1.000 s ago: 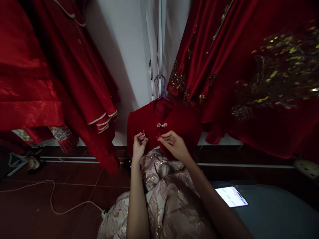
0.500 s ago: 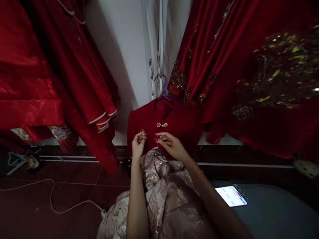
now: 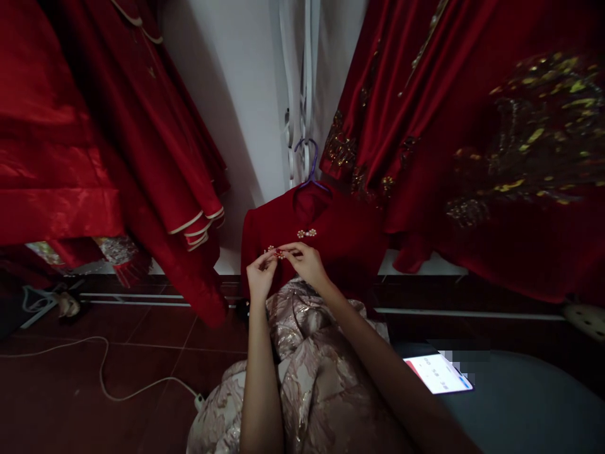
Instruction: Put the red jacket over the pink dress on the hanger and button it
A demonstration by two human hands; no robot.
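Observation:
A red jacket (image 3: 340, 224) hangs in front of me on a purple hanger (image 3: 312, 165). Near its neckline sits a beaded flower-shaped clasp (image 3: 307, 233), its halves joined. Lower on the jacket front, my left hand (image 3: 261, 274) pinches one half of a second beaded clasp (image 3: 269, 250). My right hand (image 3: 306, 263) grips the other half with thumb and fingers, right against the left fingertips. The fingers partly cover this clasp, so I cannot tell whether its halves are hooked together. A shiny pale pink brocade skirt (image 3: 312, 372) spreads below my hands.
Red garments (image 3: 161, 126) hang on the left, and sequinned red ones (image 3: 401, 94) on the right. A lit phone (image 3: 442, 373) lies on a grey rounded surface (image 3: 529, 403). A white cable (image 3: 106, 378) crosses the tiled floor. A pale rail (image 3: 454, 312) runs low behind.
My right hand has moved left and slightly up, bringing its clasp half to the left hand. The gap between my hands has closed. My left hand has barely moved.

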